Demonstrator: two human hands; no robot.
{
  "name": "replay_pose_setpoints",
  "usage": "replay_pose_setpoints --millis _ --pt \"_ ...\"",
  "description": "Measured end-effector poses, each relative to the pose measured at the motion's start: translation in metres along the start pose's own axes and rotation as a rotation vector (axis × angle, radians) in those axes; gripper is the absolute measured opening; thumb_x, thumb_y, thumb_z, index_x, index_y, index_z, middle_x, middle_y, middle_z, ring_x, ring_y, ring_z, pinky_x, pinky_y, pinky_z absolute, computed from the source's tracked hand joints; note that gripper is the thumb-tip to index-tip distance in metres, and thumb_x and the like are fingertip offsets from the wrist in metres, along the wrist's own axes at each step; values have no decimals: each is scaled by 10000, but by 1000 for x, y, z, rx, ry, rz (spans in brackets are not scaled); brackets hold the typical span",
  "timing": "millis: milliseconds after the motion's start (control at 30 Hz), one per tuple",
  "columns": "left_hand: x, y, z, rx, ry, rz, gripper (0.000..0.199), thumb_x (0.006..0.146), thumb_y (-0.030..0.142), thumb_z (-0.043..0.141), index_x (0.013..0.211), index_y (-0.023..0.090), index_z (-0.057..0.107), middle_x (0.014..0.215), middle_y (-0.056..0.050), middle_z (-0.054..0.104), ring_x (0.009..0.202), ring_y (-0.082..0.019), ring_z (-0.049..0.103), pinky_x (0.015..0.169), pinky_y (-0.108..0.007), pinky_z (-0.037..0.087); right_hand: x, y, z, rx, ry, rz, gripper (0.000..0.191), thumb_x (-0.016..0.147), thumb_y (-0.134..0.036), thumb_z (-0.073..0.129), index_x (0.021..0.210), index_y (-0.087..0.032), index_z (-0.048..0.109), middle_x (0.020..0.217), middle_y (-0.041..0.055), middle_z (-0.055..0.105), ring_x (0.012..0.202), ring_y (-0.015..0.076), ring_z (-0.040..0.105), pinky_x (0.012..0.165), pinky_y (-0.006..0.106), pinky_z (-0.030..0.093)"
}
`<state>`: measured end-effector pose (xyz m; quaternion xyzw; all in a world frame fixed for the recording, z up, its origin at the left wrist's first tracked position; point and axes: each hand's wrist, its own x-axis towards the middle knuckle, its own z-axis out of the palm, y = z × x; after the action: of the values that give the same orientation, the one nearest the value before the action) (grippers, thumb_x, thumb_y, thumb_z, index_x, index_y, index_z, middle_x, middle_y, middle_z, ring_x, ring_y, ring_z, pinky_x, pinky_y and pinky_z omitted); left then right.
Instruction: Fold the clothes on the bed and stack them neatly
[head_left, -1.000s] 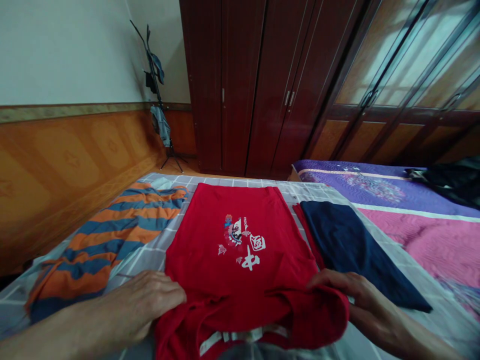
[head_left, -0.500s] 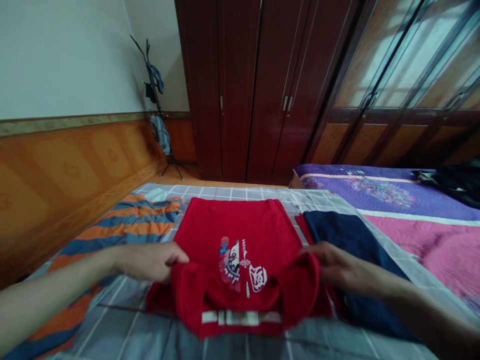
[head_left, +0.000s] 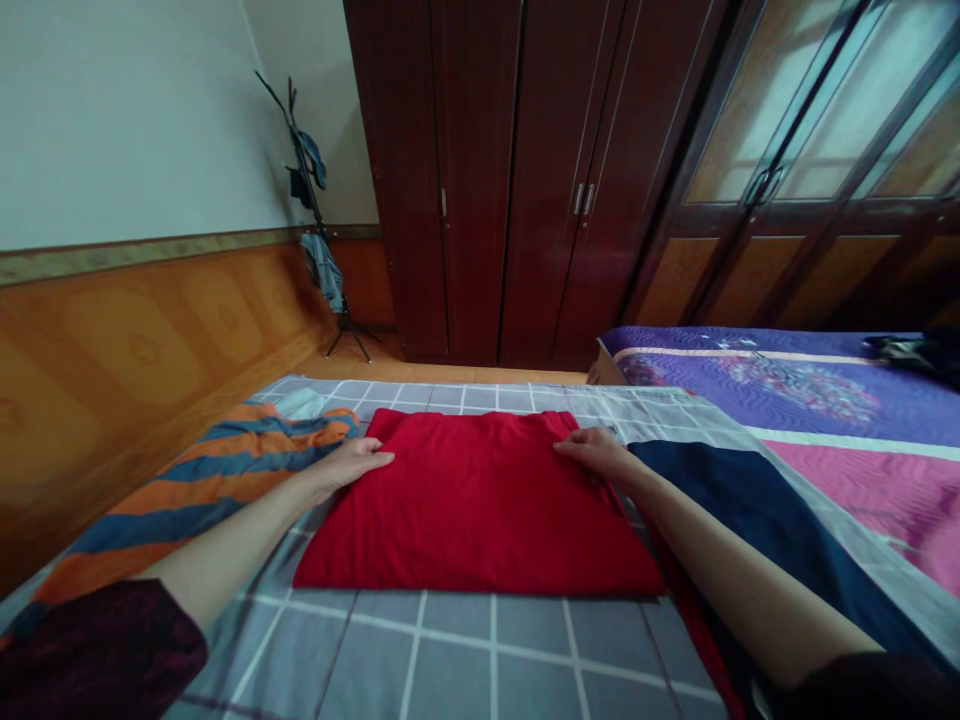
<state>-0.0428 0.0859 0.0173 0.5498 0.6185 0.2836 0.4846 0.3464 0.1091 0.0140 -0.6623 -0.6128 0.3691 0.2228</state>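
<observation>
A red T-shirt [head_left: 480, 510] lies folded over on the grey checked bedsheet, its plain side up and its fold along the near edge. My left hand [head_left: 354, 462] pinches its far left corner, the thumb on top of the cloth. At the far right corner, my right hand [head_left: 595, 452] pinches the cloth the same way. The fingertips under the fabric are hidden. Beside my right forearm lies a folded dark blue garment [head_left: 720, 500], with a strip of red cloth along its near left side.
An orange and blue striped cloth [head_left: 202, 485] lies along the bed's left side. The grey checked bedsheet [head_left: 450, 660] spreads under everything. To the right is a second bed with a purple and pink cover [head_left: 787, 385]. A wardrobe [head_left: 480, 200] and a coat stand [head_left: 311, 190] stand behind.
Both hands have moved away from me, carrying the shirt's near end to the far edge. The shirt is now doubled over, and its printed front and collar are out of sight.
</observation>
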Motion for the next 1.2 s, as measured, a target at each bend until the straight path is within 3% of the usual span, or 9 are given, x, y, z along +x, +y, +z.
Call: replay_pose_setpoints --millis 133,267,400,500,667,867,1033,1200 --pt "10 -5 3 25 14 3 427 586 506 697 800 153 585 727 -30 674 774 -252 648 658 -315 474 6 1 0 -68 13 25 255 808 -303 555 594 -187 481 415 -71 409 346 69 400 343 178 309" --pt "13 -10 5 49 67 16 417 595 534 665 767 173 546 697 -14 662 725 -227 644 629 -295 461 5 -1 -1 -189 51 31 206 813 -297 524 650 -176 559 470 -34 496 419 102 498 411 196 380" --pt "9 -11 10 129 153 31 376 599 498 655 762 185 528 667 -1 646 708 -225 633 604 -284 443 -3 -3 -3 -370 162 -4 221 767 -334 576 898 -179 663 730 61 651 741 218 636 607 271 451" --pt "4 -11 14 224 243 40 326 623 481 631 738 194 528 644 10 618 706 -221 609 581 -271 413 -9 -5 -2 -470 222 -33 326 774 -354 562 1047 -199 648 945 112 672 944 283 621 742 337 446" --pt "-9 -9 20 378 354 34 277 707 471 520 682 194 516 621 9 563 667 -195 552 578 -265 371 -11 -4 3 -541 227 -47 296 800 -341 516 1029 -211 653 996 117 680 965 282 628 773 344 445" --pt "-21 -4 26 536 418 9 211 669 385 586 642 204 481 642 3 540 716 -203 553 604 -263 364 -14 -4 4 -555 231 -52 287 820 -352 478 1000 -219 658 978 108 685 962 274 635 759 333 454" --pt "-28 -10 23 623 409 5 203 679 377 565 664 204 459 645 11 510 691 -192 529 600 -261 356 -19 -4 2 -574 237 -69 280 829 -336 481 1018 -214 648 1000 112 683 965 272 635 755 331 461" --pt "-39 -15 5 694 345 8 224 688 406 557 659 199 480 597 25 500 652 -189 527 592 -260 372 -36 -17 -6 -636 268 -174 415 850 -289 482 1228 -125 524 1080 167 645 1018 294 608 823 379 453"
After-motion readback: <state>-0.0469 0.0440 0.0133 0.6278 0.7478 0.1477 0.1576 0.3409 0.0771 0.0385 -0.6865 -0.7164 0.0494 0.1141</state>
